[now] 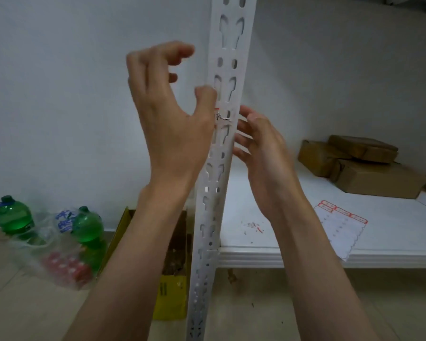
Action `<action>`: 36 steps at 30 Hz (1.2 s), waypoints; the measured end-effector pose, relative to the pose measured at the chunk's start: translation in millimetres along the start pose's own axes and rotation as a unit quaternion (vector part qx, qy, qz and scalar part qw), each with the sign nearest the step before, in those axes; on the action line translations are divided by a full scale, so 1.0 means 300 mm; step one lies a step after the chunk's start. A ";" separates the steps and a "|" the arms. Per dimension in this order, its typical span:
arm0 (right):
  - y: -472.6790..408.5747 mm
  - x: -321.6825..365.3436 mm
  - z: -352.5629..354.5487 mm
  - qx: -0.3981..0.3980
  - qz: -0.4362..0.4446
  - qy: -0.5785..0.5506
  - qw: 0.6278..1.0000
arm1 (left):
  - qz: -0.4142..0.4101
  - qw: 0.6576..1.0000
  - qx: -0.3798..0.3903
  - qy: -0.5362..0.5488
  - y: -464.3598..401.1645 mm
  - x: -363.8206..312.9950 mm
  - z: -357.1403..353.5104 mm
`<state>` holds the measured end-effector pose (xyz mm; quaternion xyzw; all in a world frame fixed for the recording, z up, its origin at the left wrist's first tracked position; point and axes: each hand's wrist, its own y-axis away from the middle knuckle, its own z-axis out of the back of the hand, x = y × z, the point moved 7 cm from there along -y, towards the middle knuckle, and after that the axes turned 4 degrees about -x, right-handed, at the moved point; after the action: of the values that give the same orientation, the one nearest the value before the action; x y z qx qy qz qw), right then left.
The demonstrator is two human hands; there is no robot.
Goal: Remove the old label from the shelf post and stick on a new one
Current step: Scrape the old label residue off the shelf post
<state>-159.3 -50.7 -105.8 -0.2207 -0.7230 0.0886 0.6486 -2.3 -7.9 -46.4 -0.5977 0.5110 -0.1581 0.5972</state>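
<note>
- The shelf post, a white perforated metal upright, runs from the top of the view down to the near edge, just right of centre.
- The old label, white with a red edge and dark writing, is torn and partly scraped; what remains clings to the post's front face about midway up.
- The left hand is raised to the left of the post with its back toward the camera; its thumb tip lies against the post's left edge just above the label remnant, while the fingers curl loosely in the air and hold nothing.
- The right hand is at the post's right side, level with the label, with its fingers slightly bent and spread, their tips at or just beside the post's edge. Whether they pinch any bit of label cannot be told.
- On the white shelf board to the right lies a sheet of new labels with red borders, near the front edge.
- Small scraps of peeled label lie on the board just right of the post.
- Brown cardboard boxes are stacked at the far right of the shelf.
- On the floor at left stand two green bottles beside a clear plastic bag, and a yellow carton sits behind the post.
</note>
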 end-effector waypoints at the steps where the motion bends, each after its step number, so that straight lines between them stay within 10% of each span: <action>1: 0.004 -0.004 -0.023 0.008 -0.004 -0.007 1.000 | 0.068 0.997 0.028 0.024 -0.004 0.049 -0.001; 7: 0.013 -0.026 -0.073 0.017 -0.036 -0.093 0.995 | 0.306 0.906 0.242 0.161 0.096 0.189 -0.110; 36: 0.026 -0.043 -0.099 0.025 -0.117 -0.223 0.968 | 0.152 0.971 0.173 -0.063 0.045 0.099 -0.112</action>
<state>-128.1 -54.2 -116.5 -0.0935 -0.8677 0.0772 0.4821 -22.1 -46.8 -62.8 -0.4089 0.5221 -0.1135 0.7398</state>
